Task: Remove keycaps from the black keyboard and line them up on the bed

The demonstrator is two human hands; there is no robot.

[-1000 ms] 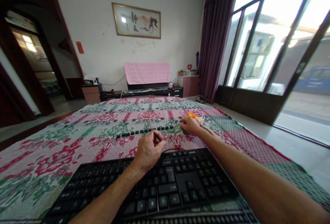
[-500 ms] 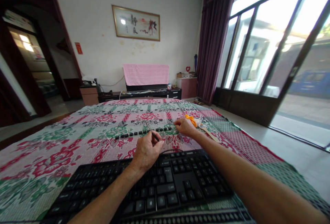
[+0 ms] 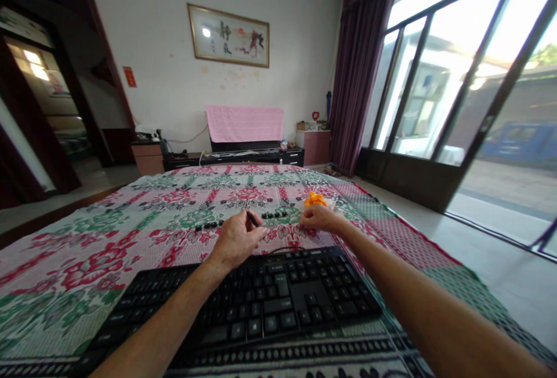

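My left hand [image 3: 239, 234] is closed round a slim dark stick-like tool [image 3: 251, 218], above a row of small black keycaps. Several keycaps [image 3: 275, 215] show to the right of this hand and more keycaps [image 3: 209, 225] to its left; the hand covers the middle of the row. My right hand [image 3: 319, 217] has its fingers pinched together low over the patterned cloth; what is between them, if anything, I cannot make out. Just behind it lies a crumpled orange piece [image 3: 315, 199], with something whitish beside it. A black keyboard [image 3: 278, 302] lies in front, partly under my left forearm.
The flowered cloth [image 3: 96, 265] covers the whole surface. Beyond it stand a low dark cabinet [image 3: 292, 156] and a screen draped with a pink towel [image 3: 244, 123]. Glass doors [image 3: 435, 94] are on the right, a doorway on the left.
My left hand has moved left and slightly up along the keycap row, with the dark tool turned more upright. My right hand has shifted slightly right and down, nearer the orange piece.
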